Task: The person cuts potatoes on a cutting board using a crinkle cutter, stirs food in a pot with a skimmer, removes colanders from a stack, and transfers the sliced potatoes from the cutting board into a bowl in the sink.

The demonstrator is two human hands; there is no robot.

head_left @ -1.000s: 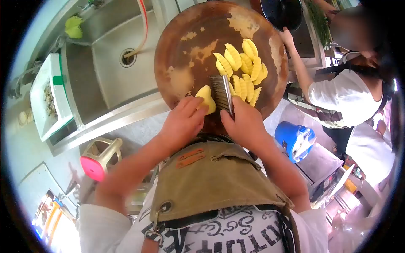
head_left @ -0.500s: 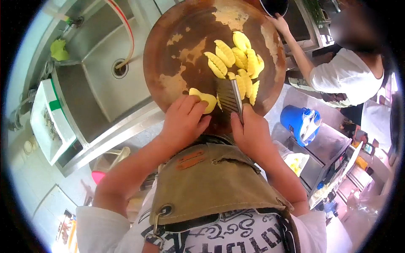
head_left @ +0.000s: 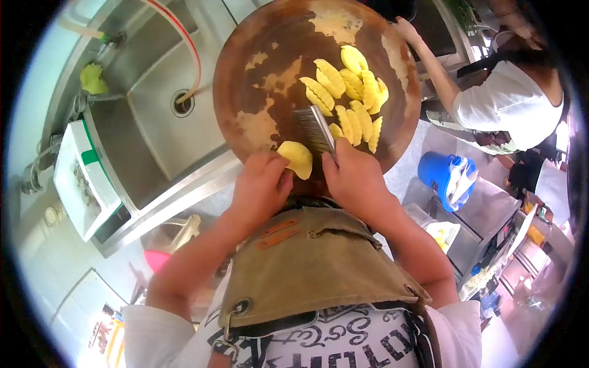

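Observation:
A peeled yellow potato piece is pinched in the fingers of my left hand near the close edge of a round wooden chopping board. My right hand grips a crinkle-cut knife, whose ridged metal blade is tilted above the board, just beyond and to the right of the potato. Several wavy-edged potato wedges lie in a loose cluster to the right of the blade and farther off. Part of the knife's handle is hidden in my right hand.
A steel sink with a hose is on the left, beside a white tray. At the upper right, a co-worker reaches an arm toward the board's far side. A blue bin stands below right.
The knife has shifted left and its blade has tilted away from the cut wedges. In my left hand the potato piece has turned, showing a broader face.

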